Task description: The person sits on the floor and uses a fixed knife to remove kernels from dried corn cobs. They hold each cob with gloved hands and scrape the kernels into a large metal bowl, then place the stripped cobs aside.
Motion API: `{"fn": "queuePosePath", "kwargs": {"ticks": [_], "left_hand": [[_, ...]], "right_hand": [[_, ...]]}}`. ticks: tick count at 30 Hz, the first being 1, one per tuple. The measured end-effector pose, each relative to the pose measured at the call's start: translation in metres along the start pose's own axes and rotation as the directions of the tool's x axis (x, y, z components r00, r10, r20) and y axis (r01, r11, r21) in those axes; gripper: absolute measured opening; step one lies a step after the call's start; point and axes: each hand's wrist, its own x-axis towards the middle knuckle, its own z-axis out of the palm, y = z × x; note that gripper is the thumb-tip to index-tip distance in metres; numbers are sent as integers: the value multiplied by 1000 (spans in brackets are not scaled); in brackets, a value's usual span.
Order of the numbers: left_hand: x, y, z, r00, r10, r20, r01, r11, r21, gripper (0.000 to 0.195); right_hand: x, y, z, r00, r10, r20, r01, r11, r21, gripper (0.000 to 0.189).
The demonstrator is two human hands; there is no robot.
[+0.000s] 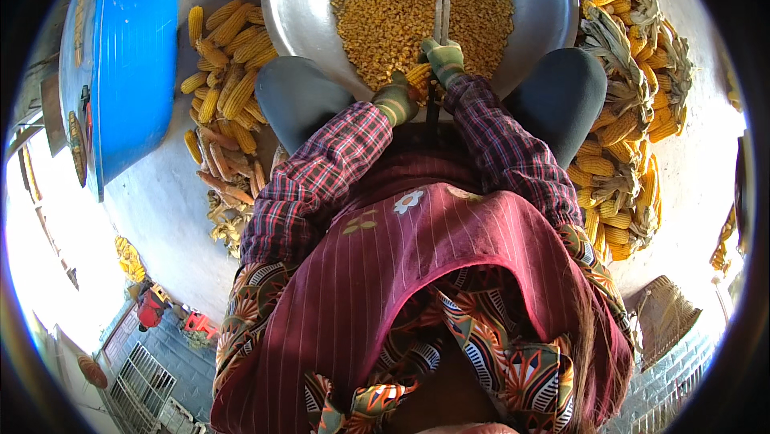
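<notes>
A wide metal basin (544, 7) stands between my knees, with loose yellow corn kernels (385, 13) spread over its bottom. My left hand (396, 100), in a green striped glove, grips an ear of corn (418, 75) at the basin's near side. My right hand (444, 60), gloved alike, is closed around a narrow metal tool (442, 16) with two prongs pointing away from me over the kernels. The ear lies close beside my right hand; the tool's exact kind cannot be told. A dark bar runs below my right hand towards me.
Ears of corn (234, 43) lie heaped left of the basin, with bare cobs (222, 160) and husks nearer me. A blue plastic tub (138, 67) stands farther left. Braided ears with husks (625, 61) are piled at the right. A woven basket (665, 316) lies at lower right.
</notes>
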Motion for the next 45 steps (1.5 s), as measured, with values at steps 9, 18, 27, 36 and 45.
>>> {"fn": "queuePosePath", "kwargs": {"ticks": [9,18,27,36,45], "left_hand": [[-8,44,-24,998,-54,-10,54,998,-45,62],[-60,16,-23,995,51,-87,-44,996,82,64],[4,-7,2,988,11,-153,-20,998,-57,51],[12,14,17,964,133,-231,-160,982,-105,65],[-14,21,-4,998,-55,-36,43,963,-266,71]], "right_hand": [[-9,-9,-1,991,-131,-32,125,981,-146,35],[-27,-19,-2,992,-112,-51,117,986,118,23],[5,-3,2,999,34,22,-35,997,63,39],[-30,-25,3,1000,-4,-2,4,985,173,50],[-13,-11,2,978,-84,-192,39,973,-226,37]]}}
